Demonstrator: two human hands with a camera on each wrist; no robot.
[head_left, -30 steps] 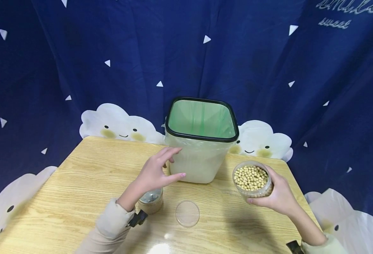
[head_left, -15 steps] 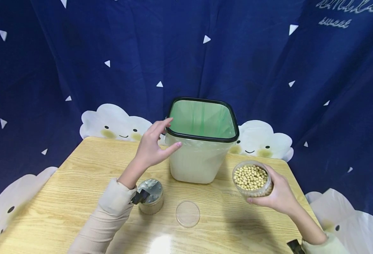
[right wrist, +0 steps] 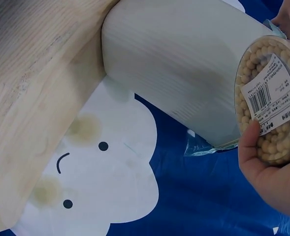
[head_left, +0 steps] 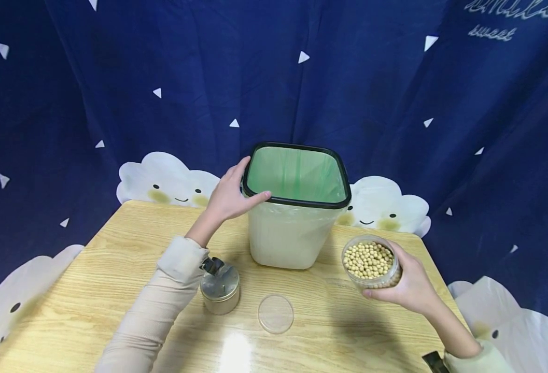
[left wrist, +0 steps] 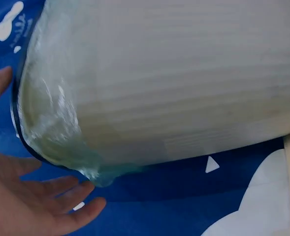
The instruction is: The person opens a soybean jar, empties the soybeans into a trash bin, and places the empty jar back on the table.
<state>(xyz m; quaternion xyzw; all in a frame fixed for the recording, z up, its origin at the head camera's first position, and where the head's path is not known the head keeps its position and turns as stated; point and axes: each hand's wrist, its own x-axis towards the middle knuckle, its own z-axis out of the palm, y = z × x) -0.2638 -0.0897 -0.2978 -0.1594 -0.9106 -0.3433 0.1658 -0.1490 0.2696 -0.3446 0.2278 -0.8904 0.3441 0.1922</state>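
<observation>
A trash bin (head_left: 283, 238) with a black rim and a greenish plastic liner stands at the back of the table. My left hand (head_left: 229, 194) is at its near left corner, thumb over the front rim and fingers spread along the left side. In the left wrist view the fingers of that hand (left wrist: 61, 196) look loosely extended beside the rim; firm contact cannot be told. My right hand (head_left: 409, 285) grips a clear, lidless jar of soybeans (head_left: 368, 260), raised to the right of the bin. A label (right wrist: 272, 96) shows on the jar's bottom in the right wrist view.
A round clear lid (head_left: 276, 314) lies flat on the wooden table (head_left: 115, 269). Left of it stands a canister with a silver lid (head_left: 221, 290), under my left wrist. A blue curtain (head_left: 185, 77) with white clouds and triangles hangs behind the table.
My left hand has moved up and away from me, from in front of the bin to its rim at the left corner. My right hand and the jar of soybeans have stayed in place.
</observation>
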